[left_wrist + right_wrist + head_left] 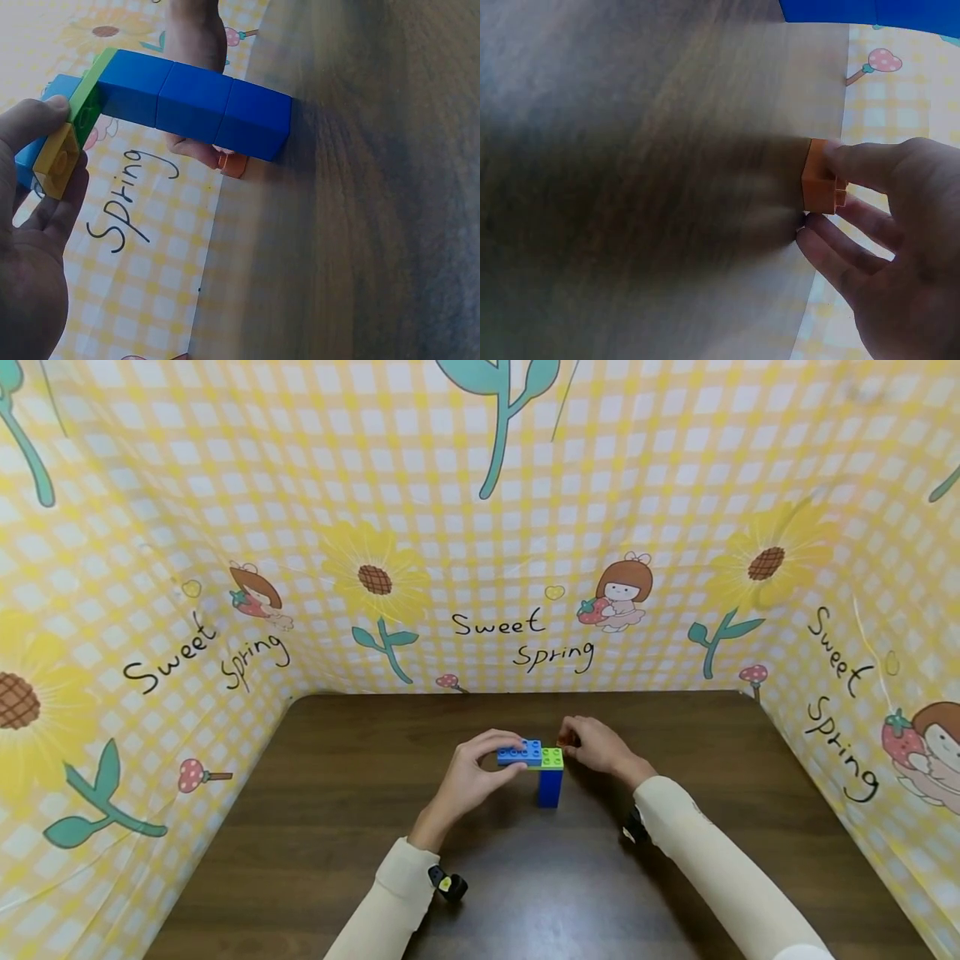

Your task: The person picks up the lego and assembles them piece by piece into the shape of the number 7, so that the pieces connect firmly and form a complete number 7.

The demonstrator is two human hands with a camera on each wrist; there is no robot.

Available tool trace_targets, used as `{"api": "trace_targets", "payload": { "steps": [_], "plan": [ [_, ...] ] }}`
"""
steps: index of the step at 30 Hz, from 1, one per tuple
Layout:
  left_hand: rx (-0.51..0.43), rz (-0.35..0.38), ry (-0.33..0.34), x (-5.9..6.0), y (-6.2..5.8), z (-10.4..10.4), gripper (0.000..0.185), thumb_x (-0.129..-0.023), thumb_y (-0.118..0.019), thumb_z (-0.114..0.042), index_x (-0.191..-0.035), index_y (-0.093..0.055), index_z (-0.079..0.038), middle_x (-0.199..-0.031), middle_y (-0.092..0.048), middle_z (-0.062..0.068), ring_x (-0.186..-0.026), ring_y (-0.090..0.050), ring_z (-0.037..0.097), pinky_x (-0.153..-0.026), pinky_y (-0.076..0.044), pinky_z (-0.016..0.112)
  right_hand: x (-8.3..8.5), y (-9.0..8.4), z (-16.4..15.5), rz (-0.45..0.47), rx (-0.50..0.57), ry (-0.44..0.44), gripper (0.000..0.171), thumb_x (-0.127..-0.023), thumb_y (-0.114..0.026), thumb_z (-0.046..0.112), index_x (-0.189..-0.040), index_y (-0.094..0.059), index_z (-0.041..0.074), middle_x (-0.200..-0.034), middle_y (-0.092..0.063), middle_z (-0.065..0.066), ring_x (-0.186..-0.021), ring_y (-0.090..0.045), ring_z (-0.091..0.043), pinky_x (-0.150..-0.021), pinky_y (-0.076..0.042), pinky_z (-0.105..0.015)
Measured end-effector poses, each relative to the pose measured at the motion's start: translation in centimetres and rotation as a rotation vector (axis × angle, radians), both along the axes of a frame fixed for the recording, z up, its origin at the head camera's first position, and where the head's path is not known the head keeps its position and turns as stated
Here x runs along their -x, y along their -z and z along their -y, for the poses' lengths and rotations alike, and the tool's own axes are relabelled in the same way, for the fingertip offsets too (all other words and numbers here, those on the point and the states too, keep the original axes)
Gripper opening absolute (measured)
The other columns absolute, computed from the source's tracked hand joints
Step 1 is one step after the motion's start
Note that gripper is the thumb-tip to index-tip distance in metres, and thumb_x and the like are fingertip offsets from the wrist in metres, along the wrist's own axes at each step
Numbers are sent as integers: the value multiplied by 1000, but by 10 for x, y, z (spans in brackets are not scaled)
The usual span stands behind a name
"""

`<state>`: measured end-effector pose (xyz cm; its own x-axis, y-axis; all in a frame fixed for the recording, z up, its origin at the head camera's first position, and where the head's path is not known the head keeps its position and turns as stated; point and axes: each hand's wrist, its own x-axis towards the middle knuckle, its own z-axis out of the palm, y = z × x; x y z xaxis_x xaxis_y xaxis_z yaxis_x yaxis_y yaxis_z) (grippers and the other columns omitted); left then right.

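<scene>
A column of three dark blue bricks (549, 789) stands upright on the table, with a lime green brick (552, 757) across its top. A light blue studded brick (533, 752) lies over the green one's left part and juts out to the left. Under that overhang, beside the green, the left wrist view shows a yellow brick (55, 166). My left hand (471, 770) grips the overhanging end between thumb and fingers. Right of and behind the column, my right hand (600, 747) pinches a small orange brick (820, 182) close to the tabletop.
The brown wooden table (337, 827) reaches back to a yellow checked cloth (450, 560), which also hangs along both sides. Dark wrist devices (447, 885) are worn at both cuffs.
</scene>
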<state>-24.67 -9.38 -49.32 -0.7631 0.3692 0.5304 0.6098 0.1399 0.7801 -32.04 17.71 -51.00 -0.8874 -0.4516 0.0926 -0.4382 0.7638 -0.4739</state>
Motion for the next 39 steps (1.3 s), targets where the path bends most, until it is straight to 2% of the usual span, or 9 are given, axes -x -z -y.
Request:
{"api": "trace_targets", "payload": {
  "steps": [10, 18, 25, 31, 39],
  "plan": [
    [-2, -11, 1, -1, 2, 1, 24, -93, -83, -7, -116, -80, -13, -125, -75, 7, -118, -70, 22, -99, -61, 32, -3, 5, 0, 26, -6, 22, 13, -97, -75, 3, -102, -68, 12, -98, -69, -4, -91, -63, -21, -84, -56, -45],
    [-5, 21, 3, -1, 2, 1, 23, -93, -83, -8, -116, -80, -14, -126, -74, 5, -119, -70, 20, -99, -60, 31, -5, 4, 1, 4, 9, 5, 13, -96, -76, 3, -99, -67, 12, -93, -68, -4, -85, -61, -19, -78, -54, -42],
    [-4, 11, 7, 1, 3, 1, 24, -93, -83, -8, -117, -80, -13, -126, -74, 7, -119, -70, 22, -98, -61, 31, -5, 4, 0, -2, 14, 9, 14, -96, -77, 3, -99, -66, 12, -93, -67, -4, -85, -61, -19, -78, -54, -43],
    [-4, 3, 4, 1, 3, 1, 25, -93, -83, -7, -117, -79, -13, -127, -74, 7, -119, -70, 22, -98, -61, 31, -5, 4, -1, 11, 19, 18, 14, -95, -77, 4, -101, -67, 12, -94, -68, -3, -85, -61, -17, -78, -55, -41],
    [2, 30, -2, 0, 1, 0, 23, -94, -82, -8, -116, -79, -14, -127, -74, 5, -121, -69, 20, -98, -60, 30, -8, 1, -3, 42, 48, 49, 13, -96, -77, 6, -106, -70, 12, -97, -71, -3, -84, -64, -16, -79, -57, -42]
  ]
}}
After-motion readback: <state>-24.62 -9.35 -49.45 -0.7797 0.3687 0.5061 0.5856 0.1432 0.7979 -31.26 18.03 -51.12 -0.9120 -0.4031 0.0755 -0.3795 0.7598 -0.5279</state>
